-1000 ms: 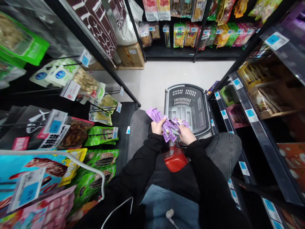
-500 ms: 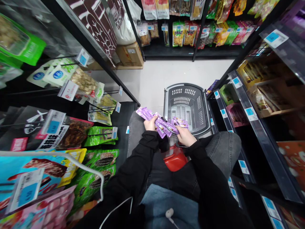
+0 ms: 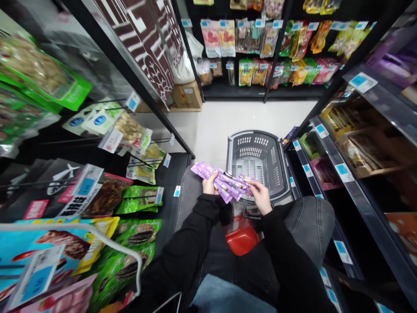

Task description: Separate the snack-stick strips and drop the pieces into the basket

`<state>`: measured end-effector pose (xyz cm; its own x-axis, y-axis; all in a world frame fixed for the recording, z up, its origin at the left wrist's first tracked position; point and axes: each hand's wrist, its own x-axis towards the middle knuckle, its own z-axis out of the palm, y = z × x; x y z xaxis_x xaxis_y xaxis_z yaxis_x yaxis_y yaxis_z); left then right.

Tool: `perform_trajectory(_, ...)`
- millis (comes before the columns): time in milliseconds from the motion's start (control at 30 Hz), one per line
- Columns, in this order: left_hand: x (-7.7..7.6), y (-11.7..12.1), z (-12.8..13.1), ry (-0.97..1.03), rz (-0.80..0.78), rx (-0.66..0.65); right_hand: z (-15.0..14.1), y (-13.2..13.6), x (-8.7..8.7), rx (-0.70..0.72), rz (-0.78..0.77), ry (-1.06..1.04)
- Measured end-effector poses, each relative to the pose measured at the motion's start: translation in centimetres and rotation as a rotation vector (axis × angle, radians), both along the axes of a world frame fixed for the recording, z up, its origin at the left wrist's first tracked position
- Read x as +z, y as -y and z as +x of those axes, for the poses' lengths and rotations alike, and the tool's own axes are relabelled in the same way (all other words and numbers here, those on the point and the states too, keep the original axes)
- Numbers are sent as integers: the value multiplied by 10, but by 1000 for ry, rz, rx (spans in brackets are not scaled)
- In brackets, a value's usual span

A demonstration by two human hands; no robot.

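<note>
A bunch of slim purple snack packets [image 3: 224, 184] is spread across both hands above my lap. My left hand [image 3: 210, 182] is closed round the left part of the bunch, thumb on top. At the right end, my right hand [image 3: 260, 195] pinches packets between thumb and fingers. Just beyond the hands, a grey shopping basket [image 3: 257, 150] with slotted walls stands on the floor, its inside showing bare. Below the hands, between my knees, is a red plastic container [image 3: 241, 237], partly covered by my arms and legs.
Hanging snack bags, such as green sunflower seed bags [image 3: 130, 256], line the left shelf. Right shelves [image 3: 339, 161] hold boxes and price tags close to my knee. A cardboard box [image 3: 186, 95] and a back rack [image 3: 234, 93] stand beyond the pale floor [image 3: 215, 126].
The view has tipped up, so everything sits lower in the picture. My right hand has shifted on the packets and its fingers now pinch their right end. The left hand keeps its hold.
</note>
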<state>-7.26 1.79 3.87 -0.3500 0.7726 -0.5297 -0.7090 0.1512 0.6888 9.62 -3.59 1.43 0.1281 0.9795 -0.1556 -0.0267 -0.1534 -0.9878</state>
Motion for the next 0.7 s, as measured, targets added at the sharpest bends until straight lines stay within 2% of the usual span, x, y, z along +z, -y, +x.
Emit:
perform_trajectory(133, 1, 4, -1, 111, 51, -103, -1, -4, 6, -154, -41, -335)
perform_trajectory(267, 0, 10, 6, 188, 82, -190, 4, -5, 12, -236, -29, -479)
perform_trajectory(433, 3, 18, 17, 206, 122, -262, 3, -3, 9, -383, 30, -390)
perform_trajectory(567, 12, 18, 18, 145, 120, -335, 6, -6, 5, -351, 38, -280)
perform_trajectory(633, 18, 17, 13, 31, 66, -395, 11, -9, 9, -321, 43, -154)
perform_trajectory(700, 21, 14, 6, -207, -35, -410, 20, -10, 18, -355, 46, 68)
